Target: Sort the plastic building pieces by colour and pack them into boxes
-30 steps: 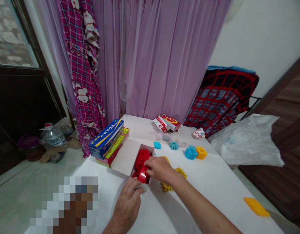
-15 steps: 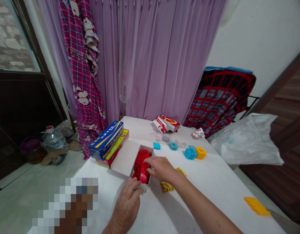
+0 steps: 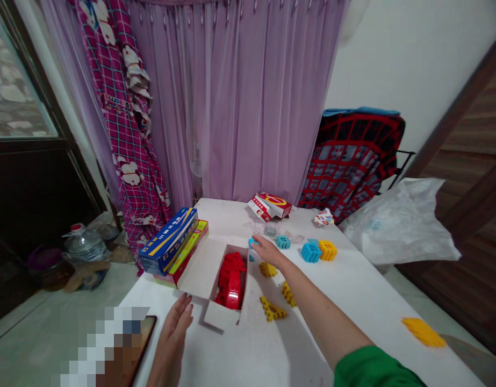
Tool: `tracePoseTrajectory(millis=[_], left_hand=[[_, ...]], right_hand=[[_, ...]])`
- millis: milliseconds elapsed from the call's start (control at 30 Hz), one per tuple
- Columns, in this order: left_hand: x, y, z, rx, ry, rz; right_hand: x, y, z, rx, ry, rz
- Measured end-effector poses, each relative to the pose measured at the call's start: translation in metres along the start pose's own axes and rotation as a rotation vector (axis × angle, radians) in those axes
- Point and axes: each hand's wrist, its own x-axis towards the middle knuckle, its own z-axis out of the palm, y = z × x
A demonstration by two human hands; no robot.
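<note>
My right hand (image 3: 268, 250) reaches past the open box, its fingers closed at a small blue plastic building piece (image 3: 253, 242); the fingers partly cover it. My left hand (image 3: 175, 317) is open, fingers stretched out, left of the box and touching nothing I can make out. The white-lined cardboard box (image 3: 220, 318) lies with its flaps spread. Red plastic pieces (image 3: 232, 285) fill much of it, one of them smooth and shiny. Just right of the box are yellow toothed pieces (image 3: 273, 310), one partly behind my right forearm.
A blue box (image 3: 170, 240) lies on a green-and-red box (image 3: 191, 252) at the left. Farther right are blue (image 3: 311, 251) and yellow (image 3: 328, 250) block shapes. A torn red box (image 3: 275, 206) lies at the back, a flat yellow piece (image 3: 423, 331) near the right edge.
My right hand has left the red pieces in the box and moved away from me to the blue piece. My left hand has let go of the box's near edge and drawn left.
</note>
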Motion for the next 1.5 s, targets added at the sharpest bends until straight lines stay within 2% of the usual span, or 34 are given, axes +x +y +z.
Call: tracePoseTrajectory(millis=[100, 233, 333, 400, 500, 567, 633, 700, 767, 833, 867, 967, 1067, 1233, 1367, 1500], left_hand=[[-0.001, 0.008, 0.006, 0.002, -0.007, 0.055], [0.0, 0.009, 0.009, 0.038, -0.034, 0.151], [0.001, 0.009, 0.012, 0.041, -0.041, 0.2], [-0.001, 0.007, 0.01, 0.035, -0.05, 0.18], [-0.011, -0.005, 0.002, 0.041, -0.035, 0.1], [-0.026, -0.018, -0.003, 0.08, 0.006, 0.091], [-0.044, -0.03, -0.002, 0.148, -0.026, 0.09], [-0.061, -0.036, 0.008, 0.149, -0.089, 0.014], [-0.075, -0.034, 0.024, 0.08, -0.124, -0.17], [-0.082, -0.025, 0.043, -0.024, -0.098, -0.363], [-0.083, -0.018, 0.051, -0.088, -0.083, -0.4], [-0.08, 0.001, 0.067, -0.163, -0.05, -0.373], [-0.074, 0.014, 0.069, -0.123, -0.048, -0.296], [-0.064, 0.023, 0.062, 0.02, -0.037, -0.212], [-0.036, 0.03, 0.051, 0.261, -0.037, -0.031], [-0.012, 0.037, 0.036, 0.367, -0.063, 0.124]], right_hand=[[0.012, 0.0, 0.008, 0.064, 0.014, 0.001], [0.014, 0.003, 0.013, 0.122, 0.023, -0.003], [0.014, 0.005, 0.011, 0.139, 0.024, 0.002], [0.015, 0.006, 0.006, 0.137, 0.029, 0.007], [0.015, 0.01, -0.003, 0.122, 0.032, 0.008], [0.016, 0.014, -0.008, 0.109, 0.029, 0.003], [0.02, 0.017, -0.009, 0.098, 0.023, -0.005], [0.026, 0.018, -0.007, 0.087, 0.015, -0.015], [0.034, 0.016, -0.003, 0.08, 0.004, -0.022], [0.042, 0.013, 0.002, 0.081, -0.003, -0.026], [0.044, 0.011, 0.005, 0.083, -0.004, -0.027], [0.047, 0.006, 0.01, 0.083, -0.001, -0.028], [0.042, 0.006, 0.01, 0.065, 0.021, -0.026], [0.015, 0.006, 0.0, 0.006, 0.104, -0.023], [-0.04, 0.004, -0.005, -0.041, 0.174, -0.036], [-0.098, 0.008, 0.005, -0.119, 0.287, -0.244]])
